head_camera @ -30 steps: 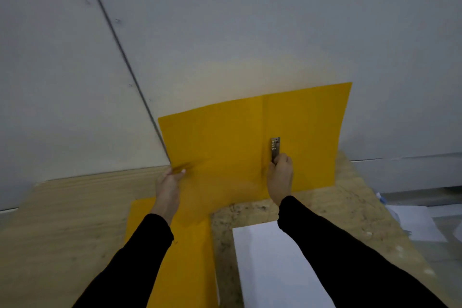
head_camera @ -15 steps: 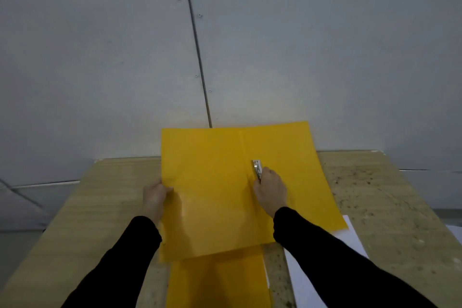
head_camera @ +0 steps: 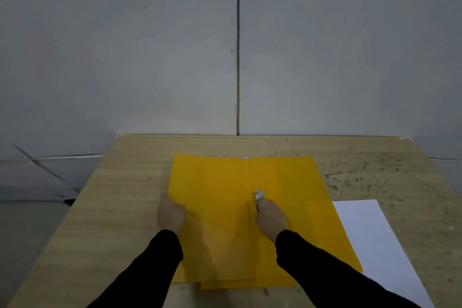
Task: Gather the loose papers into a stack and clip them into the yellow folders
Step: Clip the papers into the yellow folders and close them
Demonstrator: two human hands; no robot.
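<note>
An open yellow folder [head_camera: 220,197] lies flat on the wooden table [head_camera: 125,182], its fold running down the middle. My left hand [head_camera: 171,215] grips the folder's left edge with curled fingers. My right hand [head_camera: 271,219] holds the metal clip [head_camera: 258,199] that sits just right of the fold. A second yellow folder [head_camera: 225,284] peeks out beneath the near edge. A stack of white papers [head_camera: 375,237] lies to the right, partly under the open folder.
A grey panelled wall [head_camera: 237,57] rises behind the table's far edge. Dark specks mark the right part of the tabletop. The floor drops away on the left.
The open folder has come down from leaning against the wall to lying flat on the table, over the second folder. Both hands kept their hold; the view swung left.
</note>
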